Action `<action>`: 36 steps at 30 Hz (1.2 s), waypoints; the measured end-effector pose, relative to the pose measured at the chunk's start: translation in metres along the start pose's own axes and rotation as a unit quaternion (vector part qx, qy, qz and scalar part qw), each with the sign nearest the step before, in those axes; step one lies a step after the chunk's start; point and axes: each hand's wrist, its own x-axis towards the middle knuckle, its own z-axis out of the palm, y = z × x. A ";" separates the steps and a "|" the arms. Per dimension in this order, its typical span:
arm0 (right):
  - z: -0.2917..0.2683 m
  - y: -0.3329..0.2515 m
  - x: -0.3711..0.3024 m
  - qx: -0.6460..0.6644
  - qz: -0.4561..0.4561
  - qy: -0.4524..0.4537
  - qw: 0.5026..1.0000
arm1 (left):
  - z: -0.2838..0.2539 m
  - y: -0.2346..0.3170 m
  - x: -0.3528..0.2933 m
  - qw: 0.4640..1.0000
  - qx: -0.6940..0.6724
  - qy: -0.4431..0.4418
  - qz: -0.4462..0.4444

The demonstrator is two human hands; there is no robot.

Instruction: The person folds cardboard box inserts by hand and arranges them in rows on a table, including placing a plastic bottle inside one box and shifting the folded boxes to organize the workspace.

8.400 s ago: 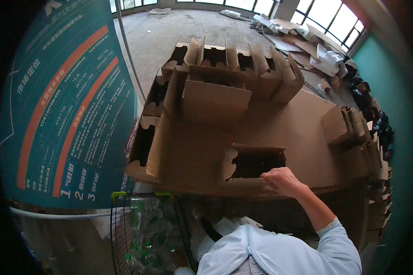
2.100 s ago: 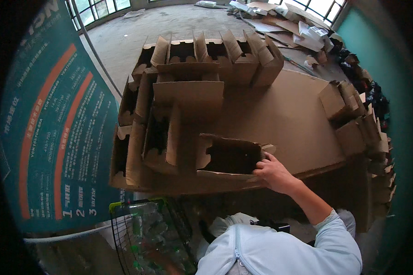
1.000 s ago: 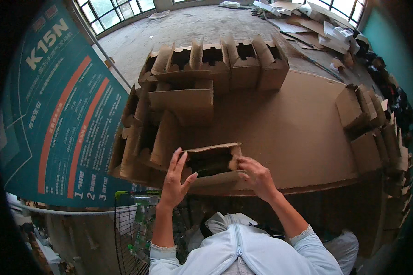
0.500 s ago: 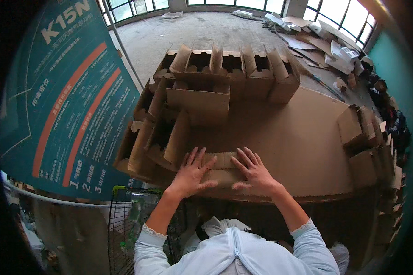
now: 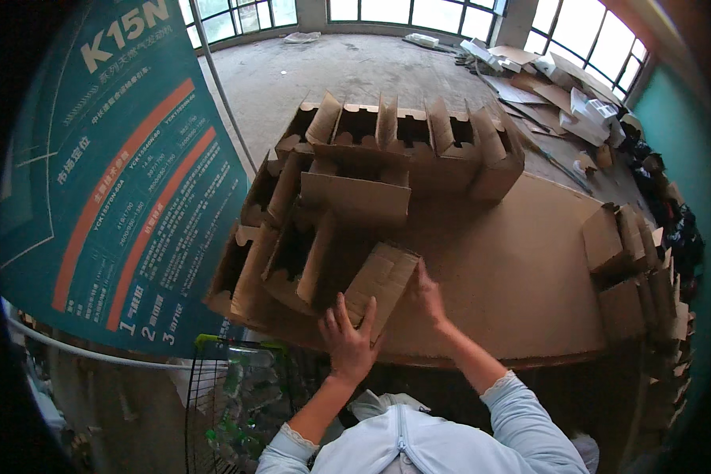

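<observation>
Between my hands a brown cardboard box (image 5: pixel 383 284) stands at a slant near the table's front edge, its closed, creased face toward me. My left hand (image 5: pixel 349 338) grips its lower left part, thumb and fingers on the face and side. My right hand (image 5: pixel 428 294) holds the upper right edge, its fingertips partly hidden behind the box. Just left of it is an open-topped box (image 5: pixel 292 261) with its flaps raised. Beyond it sits another open box (image 5: pixel 355 193) with a wide front flap.
A row of open boxes (image 5: pixel 411 146) lines the table's far side. Flat folded cartons (image 5: pixel 632 253) are stacked at the right. The brown tabletop (image 5: pixel 513 261) lies between. A green banner (image 5: pixel 126 174) stands left, above a wire basket of bottles (image 5: pixel 241 395). Scrap cardboard (image 5: pixel 553 91) litters the far floor.
The box has turned from lying level under my spread hands to a slant. My left hand has moved right and down onto its lower end; my right hand has shifted to its upper edge.
</observation>
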 end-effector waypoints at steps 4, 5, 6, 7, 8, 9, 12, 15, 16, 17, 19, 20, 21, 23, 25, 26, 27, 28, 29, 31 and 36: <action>0.076 -0.019 -0.022 -0.060 -0.005 -0.117 0.991 | 0.017 -0.011 0.004 0.998 0.045 0.031 0.027; 0.080 -0.025 -0.020 -0.200 -0.042 -0.176 0.963 | 0.022 -0.013 0.011 0.997 0.058 0.033 0.048; 0.085 -0.025 -0.017 -0.146 -0.028 -0.171 0.974 | 0.024 -0.014 0.016 0.994 0.092 0.035 0.054; 0.090 -0.024 -0.014 -0.091 -0.014 -0.164 0.982 | 0.024 -0.016 0.021 0.990 0.126 0.036 0.060; 0.089 -0.022 -0.006 -0.036 -0.001 -0.153 0.988 | 0.028 -0.016 0.028 0.984 0.158 0.039 0.072; 0.085 -0.013 0.000 -0.077 -0.048 -0.170 0.981 | 0.030 -0.016 0.031 0.987 0.135 0.050 0.065; 0.064 -0.003 0.000 -0.137 -0.119 -0.226 0.957 | 0.033 -0.017 0.032 0.993 0.087 0.062 0.053; 0.024 -0.033 -0.027 -0.199 -0.068 -0.276 0.938 | 0.026 -0.009 0.039 0.993 0.087 0.048 0.065; 0.005 -0.041 -0.033 -0.206 -0.100 -0.248 0.941 | 0.025 -0.010 0.040 0.992 0.089 0.045 0.075; -0.014 -0.051 -0.040 -0.216 -0.133 -0.221 0.942 | 0.023 -0.014 0.037 0.991 0.093 0.054 0.081; -0.068 -0.055 -0.040 -0.237 -0.162 -0.130 0.949 | 0.022 -0.031 0.035 0.987 0.099 0.059 0.110; -0.105 -0.060 -0.038 -0.268 -0.171 -0.056 0.946 | 0.021 -0.038 0.036 0.985 0.105 0.055 0.127; -0.143 -0.064 -0.035 -0.297 -0.179 0.013 0.938 | 0.017 -0.043 0.037 0.985 0.099 0.048 0.131; -0.250 -0.058 -0.033 -0.487 -0.374 0.242 0.751 | 0.018 -0.042 0.040 0.986 0.090 0.034 0.138; -0.363 -0.089 -0.050 -0.612 -0.338 0.340 0.629 | 0.021 -0.037 0.038 0.987 0.098 0.023 0.125; -0.385 -0.127 -0.065 -0.678 -0.260 0.402 0.558 | 0.017 -0.037 0.032 0.987 0.113 0.012 0.112; -0.451 -0.136 -0.082 -0.683 -0.238 0.461 0.514 | 0.019 -0.028 0.034 0.987 0.111 0.008 0.114; -0.487 -0.159 -0.095 -0.707 -0.223 0.479 0.471 | 0.021 -0.027 0.034 0.988 0.119 0.002 0.102; -0.514 -0.180 -0.113 -0.702 -0.139 0.488 0.500 | 0.023 -0.029 0.034 0.988 0.118 0.002 0.100; -0.552 -0.203 -0.144 -0.702 0.044 0.480 0.524 | 0.026 -0.030 0.033 0.989 0.119 0.003 0.091; -0.576 -0.209 -0.154 -0.665 0.324 0.413 0.531 | 0.020 -0.028 0.032 0.987 0.140 -0.019 0.076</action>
